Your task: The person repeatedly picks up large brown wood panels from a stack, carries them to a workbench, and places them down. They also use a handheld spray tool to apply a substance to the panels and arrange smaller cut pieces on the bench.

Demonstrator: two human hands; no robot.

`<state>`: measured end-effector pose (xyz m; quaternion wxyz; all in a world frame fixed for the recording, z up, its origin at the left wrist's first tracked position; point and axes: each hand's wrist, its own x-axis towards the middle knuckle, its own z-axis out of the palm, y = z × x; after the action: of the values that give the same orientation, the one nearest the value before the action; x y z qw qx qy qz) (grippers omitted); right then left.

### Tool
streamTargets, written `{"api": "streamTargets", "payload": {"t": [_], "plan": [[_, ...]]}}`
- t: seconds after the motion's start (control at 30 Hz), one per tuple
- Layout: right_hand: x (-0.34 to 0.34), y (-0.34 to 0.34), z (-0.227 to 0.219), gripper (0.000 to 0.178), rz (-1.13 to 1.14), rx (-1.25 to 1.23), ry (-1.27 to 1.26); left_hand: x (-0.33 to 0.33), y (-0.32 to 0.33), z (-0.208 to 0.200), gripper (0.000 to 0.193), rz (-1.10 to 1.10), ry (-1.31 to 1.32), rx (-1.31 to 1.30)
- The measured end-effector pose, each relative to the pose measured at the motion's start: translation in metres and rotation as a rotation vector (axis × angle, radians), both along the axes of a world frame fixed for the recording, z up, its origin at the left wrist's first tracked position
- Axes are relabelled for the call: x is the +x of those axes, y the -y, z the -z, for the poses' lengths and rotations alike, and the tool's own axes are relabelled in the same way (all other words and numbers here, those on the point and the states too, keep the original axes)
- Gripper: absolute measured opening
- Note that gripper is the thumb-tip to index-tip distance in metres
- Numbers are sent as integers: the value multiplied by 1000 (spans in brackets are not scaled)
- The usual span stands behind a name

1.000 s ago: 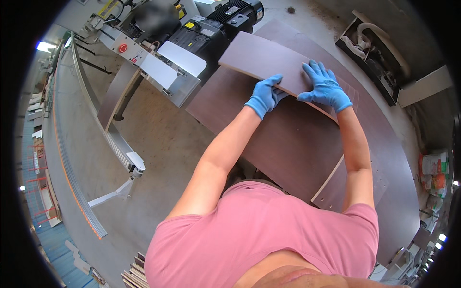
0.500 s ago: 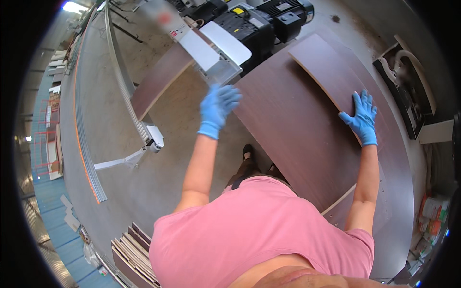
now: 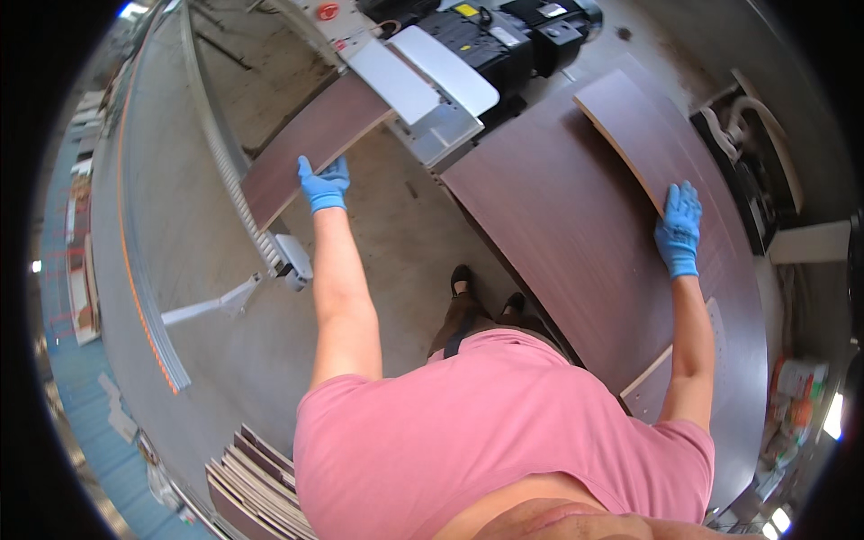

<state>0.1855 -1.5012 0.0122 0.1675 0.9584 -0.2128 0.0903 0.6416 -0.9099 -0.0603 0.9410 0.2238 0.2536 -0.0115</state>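
My left hand (image 3: 325,186), in a blue glove, reaches out ahead to the left and grips the near edge of a dark brown board (image 3: 310,135). Its thumb lies over the board's top, and the other fingers are partly hidden at the edge. That board spans from the machine to a metal rail. On the right, my gloved right hand (image 3: 679,232) rests flat with outstretched fingers on a second brown board (image 3: 630,121). This narrow board lies on top of a large brown panel (image 3: 549,225).
A machine with a metal table (image 3: 447,135) and black motor (image 3: 472,49) stands ahead. The long rail (image 3: 220,148) ends in a support leg (image 3: 216,300) at left. Several boards (image 3: 252,481) are stacked at lower left. A drilled board (image 3: 650,382) lies near my right forearm.
My left hand has moved left, from free air near the machine's table onto the brown board's edge. My right hand stays on its board, its fingers now closer together.
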Motion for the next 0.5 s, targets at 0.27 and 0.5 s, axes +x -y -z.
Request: {"api": "streamTargets", "payload": {"t": [0.27,0.5], "plan": [[-5,-90,-72,53,-30,-7,17,-44,-24,-2,45,110,-33,213],[-27,-186,-57,57,-70,112,-93,-159,-64,-42,46,256,-52,375]]}}
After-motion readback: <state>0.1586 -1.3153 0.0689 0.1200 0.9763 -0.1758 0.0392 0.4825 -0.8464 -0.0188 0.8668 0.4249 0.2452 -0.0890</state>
